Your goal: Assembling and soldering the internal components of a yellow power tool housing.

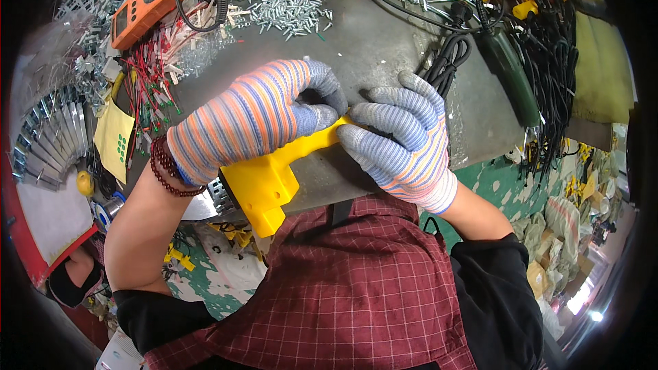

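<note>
Gripping a yellow moulded plastic tool housing (271,181), both gloved hands work at the near edge of the grey metal workbench (384,48). Left hand (250,116), in a striped knit glove, fingers clenched around the housing's upper body; a dark red bead bracelet (164,164) sits at that wrist. Right hand (404,140), same kind of glove, fingertips pinched on the housing's narrow end. Beyond: a pile of silver screws (288,12), an orange handheld meter (142,5), red-tipped wires (152,89), coiled black cables (449,55), a dark green power tool (510,79).
</note>
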`<act>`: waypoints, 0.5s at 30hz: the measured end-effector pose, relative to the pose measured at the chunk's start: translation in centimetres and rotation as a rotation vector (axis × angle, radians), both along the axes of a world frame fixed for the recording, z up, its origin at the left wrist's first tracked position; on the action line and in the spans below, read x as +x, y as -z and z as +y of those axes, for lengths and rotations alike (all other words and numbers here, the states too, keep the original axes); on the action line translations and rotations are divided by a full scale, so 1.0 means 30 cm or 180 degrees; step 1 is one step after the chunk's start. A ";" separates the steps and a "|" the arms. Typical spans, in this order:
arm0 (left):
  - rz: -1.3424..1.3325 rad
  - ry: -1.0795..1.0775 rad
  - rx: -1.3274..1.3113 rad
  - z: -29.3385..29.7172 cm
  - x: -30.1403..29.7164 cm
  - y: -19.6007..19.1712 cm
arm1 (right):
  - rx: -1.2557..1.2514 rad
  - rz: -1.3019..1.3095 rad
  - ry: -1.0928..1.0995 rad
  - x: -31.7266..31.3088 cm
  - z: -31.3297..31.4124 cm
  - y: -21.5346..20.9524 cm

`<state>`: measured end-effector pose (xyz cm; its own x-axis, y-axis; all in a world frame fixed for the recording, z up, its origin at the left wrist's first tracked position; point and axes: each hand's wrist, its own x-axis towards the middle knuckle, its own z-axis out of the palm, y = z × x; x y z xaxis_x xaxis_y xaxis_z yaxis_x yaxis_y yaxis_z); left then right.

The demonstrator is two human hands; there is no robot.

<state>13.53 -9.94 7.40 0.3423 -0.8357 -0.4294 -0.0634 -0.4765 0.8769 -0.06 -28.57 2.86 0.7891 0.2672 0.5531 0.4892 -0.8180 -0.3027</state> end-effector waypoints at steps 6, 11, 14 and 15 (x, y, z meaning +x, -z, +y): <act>-0.0723 -0.0106 0.0123 0.048 -0.058 -0.019 | -0.0256 -0.0134 -0.0058 -0.003 -0.009 0.017; -0.1161 -0.0010 0.0039 0.063 -0.077 -0.024 | -0.0295 -0.0057 -0.0051 0.006 -0.014 -0.005; -0.1215 0.0025 -0.0005 0.066 -0.074 -0.041 | -0.0369 -0.0114 -0.0067 -0.017 -0.009 0.009; -0.1199 0.0003 0.0034 0.068 -0.071 -0.042 | -0.0358 -0.0175 -0.0060 -0.017 -0.013 0.014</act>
<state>11.39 -7.91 8.65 0.4771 -0.8323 -0.2823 -0.3812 -0.4854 0.7868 -0.58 -28.96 2.44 0.7526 0.3443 0.5613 0.5180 -0.8358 -0.1819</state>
